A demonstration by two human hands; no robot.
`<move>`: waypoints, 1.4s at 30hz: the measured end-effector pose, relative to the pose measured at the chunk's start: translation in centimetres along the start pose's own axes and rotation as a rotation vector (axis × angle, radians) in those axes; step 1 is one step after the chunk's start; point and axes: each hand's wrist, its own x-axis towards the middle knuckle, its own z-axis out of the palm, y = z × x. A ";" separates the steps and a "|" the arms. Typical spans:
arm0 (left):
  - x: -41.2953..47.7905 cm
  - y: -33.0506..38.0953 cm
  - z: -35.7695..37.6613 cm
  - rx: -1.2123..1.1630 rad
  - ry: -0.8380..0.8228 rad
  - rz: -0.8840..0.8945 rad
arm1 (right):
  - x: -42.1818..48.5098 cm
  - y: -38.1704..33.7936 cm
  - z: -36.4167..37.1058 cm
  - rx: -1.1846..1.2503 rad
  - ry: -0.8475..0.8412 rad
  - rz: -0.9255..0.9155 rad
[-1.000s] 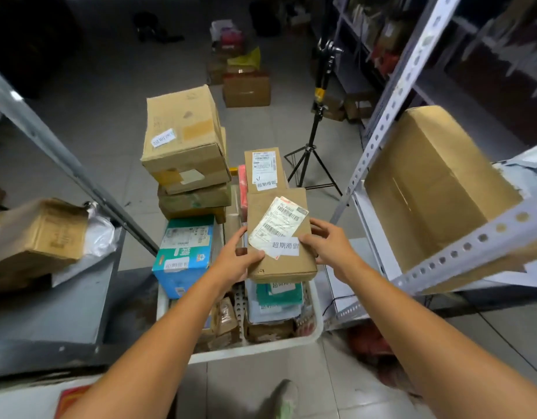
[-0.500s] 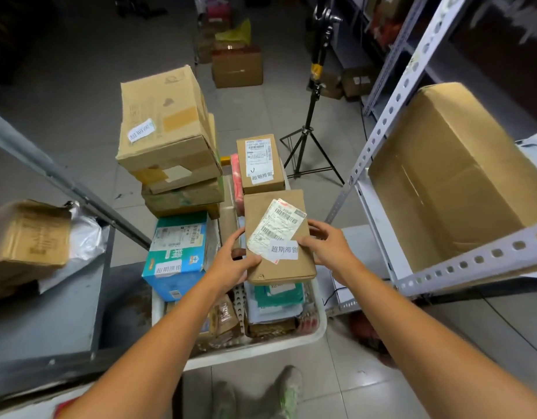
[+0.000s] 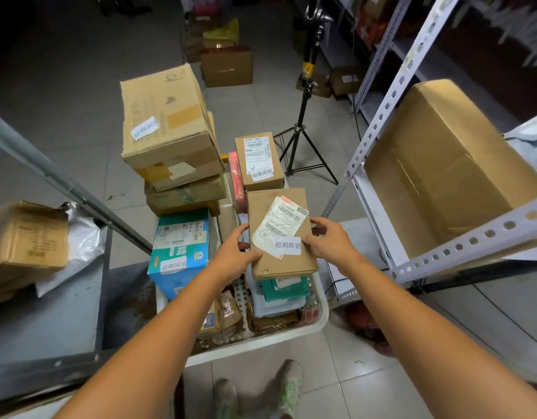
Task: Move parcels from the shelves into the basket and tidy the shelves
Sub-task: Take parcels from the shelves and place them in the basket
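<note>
A flat brown parcel (image 3: 270, 207) with a white shipping label and a sticker sits over the white basket (image 3: 255, 343), on top of other packages. My left hand (image 3: 237, 255) grips its near left edge, thumb on top. My right hand (image 3: 327, 240) holds its right edge. The basket is packed with parcels: a teal and white box (image 3: 179, 246) at the left, a stack of brown cartons (image 3: 167, 131) behind it, and a small brown box (image 3: 259, 158) just beyond the held parcel.
A large brown carton (image 3: 442, 173) lies on the white metal shelf (image 3: 460, 246) at the right. A brown box (image 3: 22, 243) and a plastic bag (image 3: 86, 237) sit on the grey shelf at the left. A black tripod (image 3: 303, 125) and more boxes (image 3: 226, 66) stand on the floor beyond.
Both hands have kept hold of the flat parcel, which stays in place over the basket. The view has tilted down, showing my shoes.
</note>
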 end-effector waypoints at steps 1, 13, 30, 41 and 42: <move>-0.1 0.1 -0.1 0.028 0.006 0.003 | -0.2 -0.1 0.0 -0.014 0.003 0.001; -3.9 4.2 -2.1 0.531 -0.047 0.167 | -5.8 -2.4 -2.8 -0.339 0.060 -0.011; -15.9 15.2 12.5 1.135 -0.244 0.661 | -27.0 3.8 -17.6 -0.404 0.429 0.148; -25.9 16.1 30.9 1.327 -0.401 0.887 | -42.6 16.5 -28.4 -0.275 0.657 0.326; -26.8 15.9 32.7 1.348 -0.415 0.918 | -43.9 17.7 -29.1 -0.270 0.676 0.344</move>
